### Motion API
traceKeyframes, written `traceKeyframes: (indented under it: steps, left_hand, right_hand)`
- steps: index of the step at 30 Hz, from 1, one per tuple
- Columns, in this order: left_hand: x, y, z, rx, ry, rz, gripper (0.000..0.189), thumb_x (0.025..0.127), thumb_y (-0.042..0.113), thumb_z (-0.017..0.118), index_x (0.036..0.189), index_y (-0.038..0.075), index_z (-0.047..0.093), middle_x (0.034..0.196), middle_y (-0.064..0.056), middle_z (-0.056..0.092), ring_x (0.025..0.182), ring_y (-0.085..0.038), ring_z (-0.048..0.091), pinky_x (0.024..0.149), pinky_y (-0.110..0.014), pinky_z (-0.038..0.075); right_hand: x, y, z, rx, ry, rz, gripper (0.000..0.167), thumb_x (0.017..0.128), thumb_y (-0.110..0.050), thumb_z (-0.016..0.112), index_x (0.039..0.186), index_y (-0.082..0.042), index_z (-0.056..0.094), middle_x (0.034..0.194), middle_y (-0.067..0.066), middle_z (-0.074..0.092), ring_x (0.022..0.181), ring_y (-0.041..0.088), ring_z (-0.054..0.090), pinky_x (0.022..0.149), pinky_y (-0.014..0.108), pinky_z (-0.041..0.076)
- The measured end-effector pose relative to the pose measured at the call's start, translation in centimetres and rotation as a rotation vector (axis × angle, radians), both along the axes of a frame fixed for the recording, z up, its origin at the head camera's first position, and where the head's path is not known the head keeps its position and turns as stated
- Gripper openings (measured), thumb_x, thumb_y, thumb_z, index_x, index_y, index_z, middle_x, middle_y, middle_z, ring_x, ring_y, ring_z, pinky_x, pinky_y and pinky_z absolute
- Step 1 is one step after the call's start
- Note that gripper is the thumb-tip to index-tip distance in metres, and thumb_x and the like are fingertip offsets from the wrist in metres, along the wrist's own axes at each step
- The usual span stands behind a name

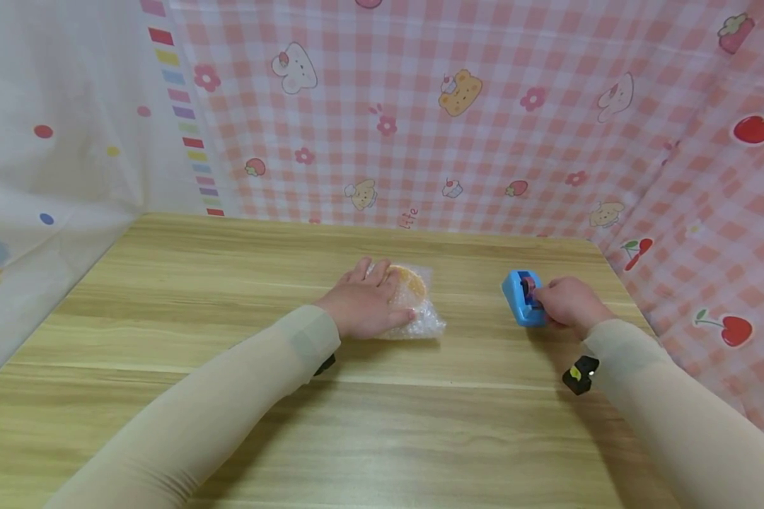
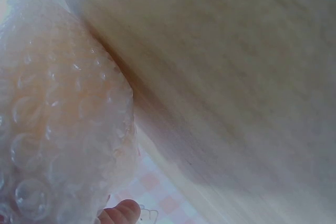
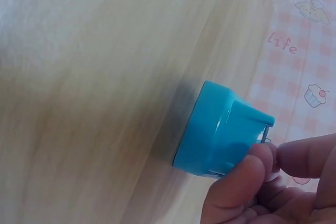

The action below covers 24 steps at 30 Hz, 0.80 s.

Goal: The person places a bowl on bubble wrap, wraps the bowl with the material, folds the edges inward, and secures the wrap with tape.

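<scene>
My left hand (image 1: 363, 305) lies with extended fingers across a bubble-wrap package (image 1: 428, 322) near the middle of the table. Through the clear wrap shows a round, orange-yellow item (image 1: 414, 283), partly hidden under the fingers. The wrap (image 2: 58, 108) fills the left side of the left wrist view. To the right, a blue tape dispenser (image 1: 517, 302) stands on the table with a reddish roll (image 1: 528, 285) in it. My right hand (image 1: 569, 305) pinches with thumb and finger at the cutter end of the dispenser (image 3: 212, 129); the tape end between the fingertips is mostly hidden.
The wood-grain table (image 1: 382, 431) ends at the back against a pink checked cloth (image 1: 382, 155) with cartoon prints. More of this cloth hangs close along the right side, and a whitish dotted sheet (image 1: 57, 177) hangs at the left.
</scene>
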<state>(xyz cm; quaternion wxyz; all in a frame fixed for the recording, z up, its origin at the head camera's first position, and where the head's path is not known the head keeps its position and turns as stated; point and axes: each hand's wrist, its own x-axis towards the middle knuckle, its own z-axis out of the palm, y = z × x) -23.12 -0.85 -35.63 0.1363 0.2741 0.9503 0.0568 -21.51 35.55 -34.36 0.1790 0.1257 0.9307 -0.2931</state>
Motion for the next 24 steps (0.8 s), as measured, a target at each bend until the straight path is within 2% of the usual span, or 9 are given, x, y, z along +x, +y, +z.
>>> traceKeyframes:
  steps: [8, 17, 24]
  left_hand:
    - [-0.13, 0.05, -0.23, -0.004, 0.005, -0.002, 0.097, 0.102, 0.078, 0.029, 0.171, 0.011, 0.01, 0.179, -0.012, 0.001, 0.165, -0.041, -0.002, 0.133, -0.058, 0.013]
    - [-0.07, 0.07, -0.23, -0.009, 0.0, 0.003, 0.097, 0.102, 0.078, 0.029, 0.171, 0.012, 0.01, 0.179, -0.011, -0.001, 0.165, -0.041, -0.004, 0.133, -0.058, 0.012]
    - [-0.06, 0.05, -0.27, -0.017, 0.004, 0.001, 0.097, 0.102, 0.078, 0.027, 0.171, 0.012, 0.009, 0.179, -0.011, -0.002, 0.165, -0.041, -0.004, 0.133, -0.058, 0.012]
  right_hand:
    - [0.08, -0.04, -0.28, -0.151, 0.012, -0.078, 0.042, 0.112, -0.032, 0.045, 0.12, 0.007, 0.056, 0.098, 0.013, 0.057, 0.082, 0.02, 0.06, 0.073, 0.028, 0.059]
    - [0.32, -0.19, -0.37, -0.153, 0.021, -0.105, 0.043, 0.111, -0.03, 0.046, 0.124, 0.009, 0.058, 0.102, 0.015, 0.059, 0.083, 0.019, 0.061, 0.074, 0.027, 0.06]
    - [0.51, -0.5, -0.41, -0.185, 0.03, -0.139, 0.042, 0.108, -0.023, 0.046, 0.13, 0.012, 0.055, 0.113, 0.02, 0.056, 0.087, 0.021, 0.062, 0.077, 0.029, 0.061]
